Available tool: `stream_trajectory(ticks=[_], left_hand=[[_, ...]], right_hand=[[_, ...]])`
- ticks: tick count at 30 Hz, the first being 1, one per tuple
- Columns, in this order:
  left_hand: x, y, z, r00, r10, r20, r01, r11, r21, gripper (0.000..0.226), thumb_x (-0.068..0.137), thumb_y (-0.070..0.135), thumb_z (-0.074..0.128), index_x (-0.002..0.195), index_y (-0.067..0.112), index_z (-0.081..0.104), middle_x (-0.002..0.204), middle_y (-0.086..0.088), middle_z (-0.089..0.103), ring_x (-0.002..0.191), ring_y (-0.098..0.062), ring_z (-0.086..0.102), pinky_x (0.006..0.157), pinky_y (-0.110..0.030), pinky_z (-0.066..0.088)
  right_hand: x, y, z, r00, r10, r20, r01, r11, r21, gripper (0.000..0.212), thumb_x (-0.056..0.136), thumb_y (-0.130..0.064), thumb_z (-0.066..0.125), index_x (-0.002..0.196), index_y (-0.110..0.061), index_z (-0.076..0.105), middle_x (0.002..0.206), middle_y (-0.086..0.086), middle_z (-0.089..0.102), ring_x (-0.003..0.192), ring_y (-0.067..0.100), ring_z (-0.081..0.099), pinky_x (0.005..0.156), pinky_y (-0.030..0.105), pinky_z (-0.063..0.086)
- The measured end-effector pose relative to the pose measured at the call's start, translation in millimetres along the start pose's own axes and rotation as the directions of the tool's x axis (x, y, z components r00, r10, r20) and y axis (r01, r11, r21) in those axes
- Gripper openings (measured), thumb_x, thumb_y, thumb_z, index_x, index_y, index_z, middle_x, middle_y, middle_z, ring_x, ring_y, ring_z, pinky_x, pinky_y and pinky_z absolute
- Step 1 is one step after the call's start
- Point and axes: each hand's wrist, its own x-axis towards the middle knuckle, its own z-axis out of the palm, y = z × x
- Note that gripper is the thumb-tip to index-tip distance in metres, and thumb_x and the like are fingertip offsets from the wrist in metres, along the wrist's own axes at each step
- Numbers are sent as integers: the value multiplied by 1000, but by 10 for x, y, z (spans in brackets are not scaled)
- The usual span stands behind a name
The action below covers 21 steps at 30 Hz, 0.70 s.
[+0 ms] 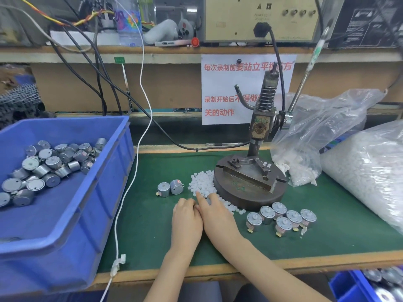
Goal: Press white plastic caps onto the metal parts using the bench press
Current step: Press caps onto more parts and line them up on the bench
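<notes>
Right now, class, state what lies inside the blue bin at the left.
The blue bin holds a loose heap of silver metal parts, piled at its far left; bare blue floor shows nearer. Whatever lies under the heap is covered.

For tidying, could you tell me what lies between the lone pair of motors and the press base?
A pile of white caps, shown in the head view.

Desk (152, 236), free room: bare green mat between blue bin (65, 247) and bench press (250, 184), crossed by white cable (128, 186); front strip open. Obstacles: bin wall left; two metal parts (171, 188), loose white caps (201, 185) centre; six capped parts (281, 216) front right; plastic bags (370, 171) far right.
</notes>
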Motion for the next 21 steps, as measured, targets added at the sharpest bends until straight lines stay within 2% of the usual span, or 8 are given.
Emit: stream_trajectory(ticks=[3, 5, 8, 11, 14, 16, 18, 21], left_hand=[[-12, -16, -14, 999, 24, 27, -22, 998, -67, 17, 91, 4, 44, 91, 3, 61, 92, -6, 54, 93, -24, 50, 81, -29, 37], [-25, 0, -36, 996, 67, 52, -59, 987, -146, 20, 87, 2, 48, 100, 8, 61, 93, 4, 52, 96, -19, 51, 87, -29, 40], [-65, 41, -41, 974, 214, 71, -202, 968, -151, 31, 84, 6, 54, 113, 17, 58, 98, 16, 50, 98, -8, 48, 86, -10, 36], [-83, 49, -23, 955, 290, 57, -278, 948, -152, 33, 83, 12, 59, 114, 23, 57, 101, 25, 49, 100, 1, 46, 85, -1, 31], [-77, 16, -20, 973, 231, 25, -221, 953, -208, 35, 80, 14, 66, 111, 27, 56, 100, 27, 50, 99, 0, 51, 86, -8, 38], [-79, 11, -18, 974, 224, 37, -210, 950, -232, 39, 77, 18, 69, 110, 31, 54, 102, 28, 49, 99, 1, 51, 83, -4, 36], [-92, 19, -9, 967, 244, 68, -225, 952, -209, 40, 76, 23, 68, 113, 31, 54, 101, 28, 48, 98, 1, 50, 80, -6, 38], [-87, 3, -4, 975, 220, 21, -214, 963, -163, 36, 78, 23, 67, 112, 27, 56, 97, 24, 48, 96, -4, 51, 79, -14, 39]], right_hand=[[-8, 74, -22, 999, 27, -33, -23, 994, 107, 45, 102, -28, 29, 146, -23, 22, 127, 4, 39, 108, 21, 50, 83, 28, 39], [-38, 102, -54, 994, 26, -103, 10, 945, 328, 40, 101, -25, 33, 140, -21, 34, 122, 2, 45, 109, 17, 49, 85, 22, 37], [-91, 114, -106, 965, 155, -213, 25, 752, 659, 28, 99, -17, 39, 122, -19, 55, 108, -2, 56, 102, 8, 52, 83, 15, 36], [-104, 151, -139, 954, 276, -116, -53, 537, 842, 23, 99, -18, 38, 106, -19, 60, 84, 3, 65, 64, 6, 58, 63, 22, 48], [-99, 164, -148, 950, 309, -37, -101, 421, 901, 25, 99, -18, 35, 93, -26, 58, 79, 17, 65, 45, 15, 55, 51, 30, 49], [-96, 165, -136, 945, 322, -54, -91, 419, 903, 25, 100, -19, 36, 91, -28, 57, 84, 10, 66, 60, 14, 60, 62, 33, 52], [-91, 174, -125, 943, 326, -71, -91, 457, 885, 22, 99, -22, 37, 92, -30, 57, 86, -3, 65, 74, 6, 60, 69, 23, 48], [-79, 160, -109, 957, 286, -37, -101, 453, 886, 18, 99, -26, 37, 94, -27, 55, 76, 11, 63, 50, 12, 54, 49, 25, 45]])
